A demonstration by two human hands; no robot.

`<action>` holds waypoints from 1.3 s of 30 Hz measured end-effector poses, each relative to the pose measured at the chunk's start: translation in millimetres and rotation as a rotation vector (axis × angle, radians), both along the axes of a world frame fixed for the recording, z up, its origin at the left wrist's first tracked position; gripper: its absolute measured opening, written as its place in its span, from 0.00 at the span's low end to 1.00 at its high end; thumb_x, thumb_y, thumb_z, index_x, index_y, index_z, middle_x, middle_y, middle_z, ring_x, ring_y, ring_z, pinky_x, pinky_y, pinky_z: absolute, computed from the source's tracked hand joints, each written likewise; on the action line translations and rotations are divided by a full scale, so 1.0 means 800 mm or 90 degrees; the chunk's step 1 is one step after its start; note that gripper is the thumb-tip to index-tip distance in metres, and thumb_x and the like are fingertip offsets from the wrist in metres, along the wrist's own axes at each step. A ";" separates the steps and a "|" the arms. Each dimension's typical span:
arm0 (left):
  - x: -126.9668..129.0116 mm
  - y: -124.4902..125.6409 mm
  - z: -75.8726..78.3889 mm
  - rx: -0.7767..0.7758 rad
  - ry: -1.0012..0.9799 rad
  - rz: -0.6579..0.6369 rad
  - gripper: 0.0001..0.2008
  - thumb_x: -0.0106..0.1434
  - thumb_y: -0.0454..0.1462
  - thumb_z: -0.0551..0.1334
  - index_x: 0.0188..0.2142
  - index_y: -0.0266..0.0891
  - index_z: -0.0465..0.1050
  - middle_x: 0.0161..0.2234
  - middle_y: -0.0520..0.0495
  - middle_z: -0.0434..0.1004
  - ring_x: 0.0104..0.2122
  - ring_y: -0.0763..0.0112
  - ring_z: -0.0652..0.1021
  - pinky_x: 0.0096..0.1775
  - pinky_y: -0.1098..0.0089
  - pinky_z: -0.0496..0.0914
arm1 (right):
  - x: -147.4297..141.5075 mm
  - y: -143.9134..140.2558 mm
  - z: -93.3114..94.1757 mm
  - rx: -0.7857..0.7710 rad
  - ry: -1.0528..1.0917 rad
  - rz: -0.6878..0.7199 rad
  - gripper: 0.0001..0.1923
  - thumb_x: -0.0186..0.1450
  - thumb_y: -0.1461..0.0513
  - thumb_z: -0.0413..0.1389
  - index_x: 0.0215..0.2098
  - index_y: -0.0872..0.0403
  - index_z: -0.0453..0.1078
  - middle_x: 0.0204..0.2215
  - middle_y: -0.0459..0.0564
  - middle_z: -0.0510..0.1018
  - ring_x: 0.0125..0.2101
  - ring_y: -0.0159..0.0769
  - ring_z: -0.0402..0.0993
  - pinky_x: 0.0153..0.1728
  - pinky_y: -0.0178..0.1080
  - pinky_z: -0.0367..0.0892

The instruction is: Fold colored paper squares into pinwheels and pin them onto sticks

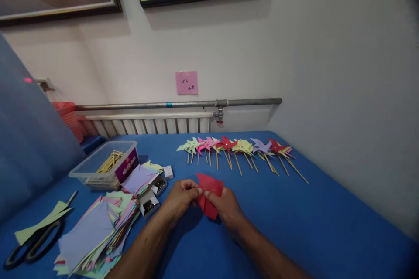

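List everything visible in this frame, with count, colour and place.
red paper square: one, red, partly folded, held over the table's middle.
pinwheels: a row, exact count unclear; green, pink, red, yellow, purple; on sticks at the table's far side.
paper squares: one loose pile, mixed pastel colours, near left.
plastic tub: one, clear, wooden sticks inside, far left.
small boxes: about three, white, open, beside the pile.
scissors: one pair, black handles, left edge.
table: one, blue cover.
sticky note: one, pink, on the wall.
left hand: pinching the red paper's left edge.
right hand: gripping its right side.
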State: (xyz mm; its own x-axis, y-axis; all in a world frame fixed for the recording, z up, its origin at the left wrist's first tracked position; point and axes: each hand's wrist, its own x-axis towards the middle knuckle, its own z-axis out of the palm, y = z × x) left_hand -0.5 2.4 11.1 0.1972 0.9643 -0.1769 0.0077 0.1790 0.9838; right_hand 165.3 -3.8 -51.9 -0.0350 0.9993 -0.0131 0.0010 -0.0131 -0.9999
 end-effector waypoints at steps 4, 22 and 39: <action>0.000 -0.001 0.002 -0.007 -0.011 -0.001 0.17 0.43 0.48 0.74 0.23 0.39 0.74 0.19 0.54 0.71 0.20 0.75 0.69 0.28 0.70 0.63 | -0.003 -0.005 0.011 -0.002 0.034 -0.018 0.15 0.58 0.49 0.66 0.31 0.52 0.79 0.26 0.50 0.83 0.26 0.40 0.76 0.30 0.38 0.71; -0.003 0.009 -0.017 0.012 0.006 -0.019 0.13 0.41 0.43 0.73 0.19 0.41 0.71 0.17 0.54 0.71 0.18 0.76 0.67 0.26 0.71 0.59 | -0.010 -0.010 0.022 0.003 -0.025 0.016 0.10 0.59 0.56 0.63 0.34 0.54 0.81 0.28 0.49 0.84 0.27 0.37 0.75 0.29 0.35 0.69; -0.004 0.009 -0.024 0.007 -0.061 -0.006 0.19 0.43 0.45 0.78 0.21 0.39 0.71 0.18 0.54 0.70 0.19 0.77 0.66 0.26 0.72 0.57 | -0.009 -0.010 0.026 -0.007 0.024 0.050 0.13 0.56 0.52 0.63 0.31 0.53 0.75 0.23 0.43 0.76 0.23 0.32 0.64 0.28 0.35 0.61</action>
State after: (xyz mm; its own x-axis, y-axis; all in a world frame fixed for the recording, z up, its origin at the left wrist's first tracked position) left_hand -4.0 9.4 -8.1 0.2214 0.9642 -0.1461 -0.0858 0.1685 0.9820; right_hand 158.3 -12.1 -30.7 -0.1144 0.9932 -0.0218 -0.0351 -0.0260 -0.9990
